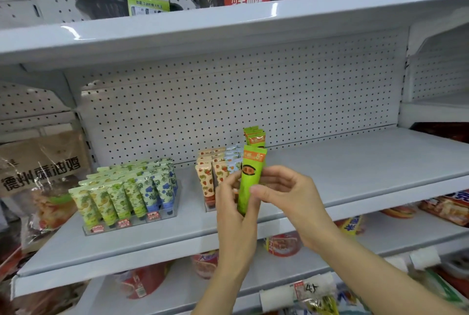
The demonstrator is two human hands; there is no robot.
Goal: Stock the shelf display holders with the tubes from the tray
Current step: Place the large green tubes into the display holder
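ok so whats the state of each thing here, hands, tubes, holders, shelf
left hand: grips green tube low down
right hand: pinches green tube
green tube: upright, off the shelf
left holder: full, tubes upright
right holder: partly stocked, partly hidden by hands
shelf: bare to the right

My two bare hands, the left hand (pixel 234 209) and the right hand (pixel 286 194), and both forearms are uncovered. No sleeve reaches my wrists, and my fingers and wrists carry no rings, watch, or gloves. My fingernails are short and unpainted.
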